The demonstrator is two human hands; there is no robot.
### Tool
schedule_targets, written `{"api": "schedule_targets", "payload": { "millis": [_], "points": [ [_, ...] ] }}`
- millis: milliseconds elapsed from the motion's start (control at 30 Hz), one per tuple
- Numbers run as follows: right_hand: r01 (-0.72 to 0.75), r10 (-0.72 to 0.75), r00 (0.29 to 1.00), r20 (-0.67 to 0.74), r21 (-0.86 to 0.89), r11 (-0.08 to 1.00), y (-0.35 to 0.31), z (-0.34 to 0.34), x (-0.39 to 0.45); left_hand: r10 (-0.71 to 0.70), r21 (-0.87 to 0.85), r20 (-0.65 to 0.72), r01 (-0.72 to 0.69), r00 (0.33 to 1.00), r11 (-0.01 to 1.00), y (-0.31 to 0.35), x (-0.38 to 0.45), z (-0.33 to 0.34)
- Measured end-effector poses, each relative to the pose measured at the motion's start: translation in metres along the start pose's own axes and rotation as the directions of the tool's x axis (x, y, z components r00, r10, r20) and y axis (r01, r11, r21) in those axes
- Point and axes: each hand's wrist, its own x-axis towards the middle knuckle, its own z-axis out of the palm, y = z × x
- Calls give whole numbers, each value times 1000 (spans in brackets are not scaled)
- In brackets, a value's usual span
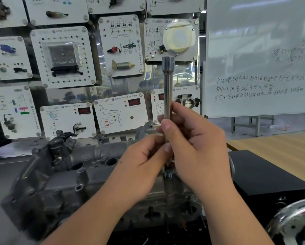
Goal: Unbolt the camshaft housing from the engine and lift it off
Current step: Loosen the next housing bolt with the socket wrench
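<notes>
Standing vertical over camshaft housing (74, 188): extension bar (168, 89), both hands (199, 144) (141, 167) grasping it.

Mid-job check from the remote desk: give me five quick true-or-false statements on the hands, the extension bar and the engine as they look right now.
1. Both hands grip the extension bar. True: right hand above, left hand below.
2. The bar lies flat on the camshaft housing. False: it stands upright.
3. A ratchet handle sits on the bar's top end. False: the top end is bare.
4. A whiteboard with handwriting stands on the right. True.
5. The housing has been lifted off. False: it sits on the engine.
</notes>
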Motion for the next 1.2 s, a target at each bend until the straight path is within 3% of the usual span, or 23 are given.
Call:
{"api": "schedule_targets", "payload": {
  "millis": [167,367,533,767,967,1200],
  "points": [
    [-34,34,999,38,23,999,0,-3,0,-13,2,12,13,1000,1000,-1,0,-3],
    [0,-1,1000,-22,-13,1000,1,-5,1,1,-12,-14,-2,1000,1000,1,2,1],
    [4,-5,999,32,14,1000,-3,-2,-1,-37,-31,72,39,997,999,-2,2,-2],
    [-16,16,1000,1,-41,999,1,0,-1,-13,-77,-35,10,999,997,-1,4,3],
    [-5,5,1000,28,-5,1000,-2,-1,-2,-27,-86,56,32,998,996,-3,2,-5],
    [-23,21,999,-41,-61,998,-2,-3,-2,-12,-80,-5,12,1000,997,0,3,2]
  ]
}}
